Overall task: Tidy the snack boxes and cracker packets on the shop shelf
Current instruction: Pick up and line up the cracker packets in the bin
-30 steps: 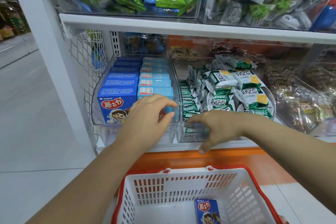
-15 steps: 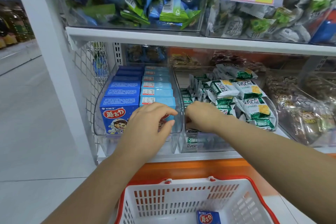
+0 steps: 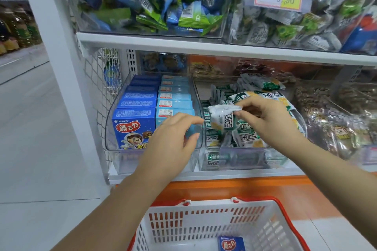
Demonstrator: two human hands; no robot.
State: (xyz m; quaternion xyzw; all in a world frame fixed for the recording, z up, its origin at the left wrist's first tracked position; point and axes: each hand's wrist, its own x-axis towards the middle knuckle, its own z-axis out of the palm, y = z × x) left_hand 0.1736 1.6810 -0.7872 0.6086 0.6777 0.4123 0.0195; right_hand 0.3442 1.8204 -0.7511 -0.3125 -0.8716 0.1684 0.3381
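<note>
Since half a second ago the right hand (image 3: 271,120) has risen out of the clear bin (image 3: 244,155), lifting one cracker packet (image 3: 221,117) off the pile. Head view: thumb and fingertips pinch the packet's crimped top seam. It hangs just above the bin's left side, long axis near upright, lettering running down it. It looks light and soft, with brittle contents, so the seam seems the safest hold. The left hand (image 3: 173,138) hovers loosely curled, holding nothing, before the snack boxes (image 3: 134,126).

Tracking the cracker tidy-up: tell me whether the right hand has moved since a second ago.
Yes. Against the cracker bin, the right hand has risen from its lower front to above its rim, pinching a packet.
</note>
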